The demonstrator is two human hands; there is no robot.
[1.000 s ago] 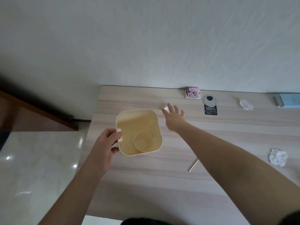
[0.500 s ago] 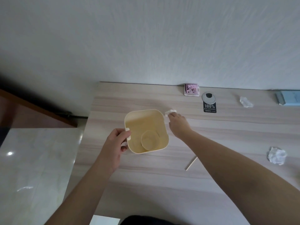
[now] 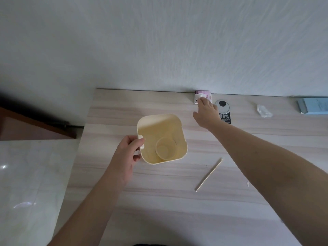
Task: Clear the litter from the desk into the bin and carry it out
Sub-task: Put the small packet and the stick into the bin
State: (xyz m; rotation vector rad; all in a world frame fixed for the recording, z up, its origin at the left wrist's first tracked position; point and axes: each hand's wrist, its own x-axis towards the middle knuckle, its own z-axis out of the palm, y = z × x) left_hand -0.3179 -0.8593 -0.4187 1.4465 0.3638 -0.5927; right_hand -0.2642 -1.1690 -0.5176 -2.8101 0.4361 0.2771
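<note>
A pale yellow square bin (image 3: 179,125) stands on the wooden desk (image 3: 159,201), with a round cup (image 3: 166,149) lying inside. My left hand (image 3: 128,153) grips the small handle on the bin's left rim. My right hand (image 3: 206,113) is stretched to the back of the desk, its fingertips pinching a small white paper scrap (image 3: 201,95) right over a pink packet (image 3: 207,94) by the wall. A thin wooden stick (image 3: 209,174) lies right of the bin. A crumpled tissue (image 3: 263,110) lies farther right.
A black tag printed "100%" (image 3: 225,117) and a grey round desk grommet (image 3: 222,104) sit just right of my right hand. A light blue box (image 3: 314,105) lies at the far right. A tiny white scrap (image 3: 248,183) shows beside my forearm. The desk's left edge drops to a pale tiled floor (image 3: 32,174).
My right hand picked the white scrap up from beside the bin and moved back and right to the pink packet. The left hand kept its hold on the bin.
</note>
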